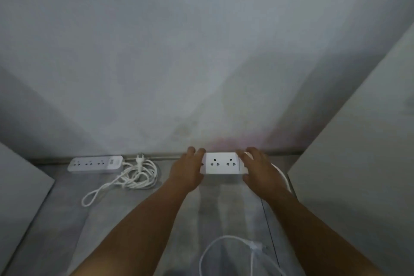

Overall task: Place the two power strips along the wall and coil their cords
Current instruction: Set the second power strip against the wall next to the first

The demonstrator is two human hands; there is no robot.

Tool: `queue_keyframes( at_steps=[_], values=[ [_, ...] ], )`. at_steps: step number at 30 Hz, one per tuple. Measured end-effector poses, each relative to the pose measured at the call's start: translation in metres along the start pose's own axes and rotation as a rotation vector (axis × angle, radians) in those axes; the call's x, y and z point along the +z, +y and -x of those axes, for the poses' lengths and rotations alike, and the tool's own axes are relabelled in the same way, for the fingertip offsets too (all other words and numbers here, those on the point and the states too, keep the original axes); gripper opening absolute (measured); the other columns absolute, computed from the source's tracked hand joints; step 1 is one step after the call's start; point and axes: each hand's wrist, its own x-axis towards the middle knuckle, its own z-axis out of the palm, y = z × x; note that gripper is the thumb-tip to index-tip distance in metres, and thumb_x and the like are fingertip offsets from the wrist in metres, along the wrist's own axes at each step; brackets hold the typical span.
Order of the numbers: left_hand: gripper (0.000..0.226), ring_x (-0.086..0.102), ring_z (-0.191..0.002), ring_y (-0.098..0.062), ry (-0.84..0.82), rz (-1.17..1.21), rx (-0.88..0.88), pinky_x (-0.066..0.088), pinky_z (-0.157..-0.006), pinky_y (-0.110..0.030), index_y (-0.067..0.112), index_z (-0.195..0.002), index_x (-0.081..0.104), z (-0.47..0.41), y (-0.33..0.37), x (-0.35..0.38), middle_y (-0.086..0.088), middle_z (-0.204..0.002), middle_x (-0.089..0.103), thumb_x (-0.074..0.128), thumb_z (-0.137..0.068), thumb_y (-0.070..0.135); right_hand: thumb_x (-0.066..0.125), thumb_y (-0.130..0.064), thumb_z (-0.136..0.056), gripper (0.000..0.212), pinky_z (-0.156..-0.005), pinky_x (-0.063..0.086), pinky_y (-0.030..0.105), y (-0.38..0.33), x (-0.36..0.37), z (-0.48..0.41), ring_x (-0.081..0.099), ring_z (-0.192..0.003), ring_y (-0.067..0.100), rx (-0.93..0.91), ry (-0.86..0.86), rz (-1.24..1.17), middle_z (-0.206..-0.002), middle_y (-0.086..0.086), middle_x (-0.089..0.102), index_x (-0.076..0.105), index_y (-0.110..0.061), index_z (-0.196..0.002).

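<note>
Head: power strip [221, 163] between left hand [187, 171] and right hand [257, 170], apparently gripped.

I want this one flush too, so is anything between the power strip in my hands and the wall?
Nothing visible: the power strip, gripped at its ends by the left hand and right hand, lies close to the wall.

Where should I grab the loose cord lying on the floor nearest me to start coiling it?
Pinch the loose cord at the top of its open loop, probably from above with the right hand: it lies flat and bare there, while its far end seems to run behind that hand to the power strip.
</note>
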Motion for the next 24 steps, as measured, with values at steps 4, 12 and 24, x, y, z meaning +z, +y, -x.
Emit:
queue_keyframes(
  at_steps=[4, 12, 24],
  values=[
    [0.066, 0.054, -0.109, -0.029, 0.146, -0.015, 0.073, 0.053, -0.08, -0.043, 0.025, -0.135, 0.034, 0.001, -0.014, -0.035, -0.005, -0.127, 0.041, 0.068, -0.078, 0.034, 0.061, -0.023, -0.087, 0.071, -0.105, 0.038, 0.034, -0.012, -0.031, -0.011, 0.027, -0.139, 0.025, -0.101, 0.105, 0.102, -0.152, 0.006, 0.029, 0.028, -0.027, -0.15],
    [0.073, 0.052, -0.107, -0.023, 0.348, 0.055, -0.003, 0.054, -0.073, -0.037, 0.03, -0.137, 0.034, -0.029, -0.034, -0.04, -0.004, -0.129, 0.034, 0.073, -0.075, 0.032, 0.08, -0.012, -0.07, 0.073, -0.095, 0.048, 0.038, -0.02, -0.042, -0.064, 0.052, -0.124, 0.036, -0.181, 0.277, 0.069, -0.137, 0.022, 0.05, 0.052, -0.011, -0.137],
    [0.06, 0.055, -0.107, -0.029, 0.045, 0.06, -0.111, 0.05, -0.083, -0.041, 0.018, -0.138, 0.036, -0.086, -0.075, 0.085, -0.008, -0.13, 0.039, 0.061, -0.084, 0.026, 0.058, -0.019, -0.092, 0.057, -0.109, 0.033, 0.032, 0.014, 0.12, -0.105, 0.029, -0.14, 0.023, 0.001, 0.058, -0.117, -0.156, 0.007, 0.025, 0.038, -0.017, -0.145]
  ],
)
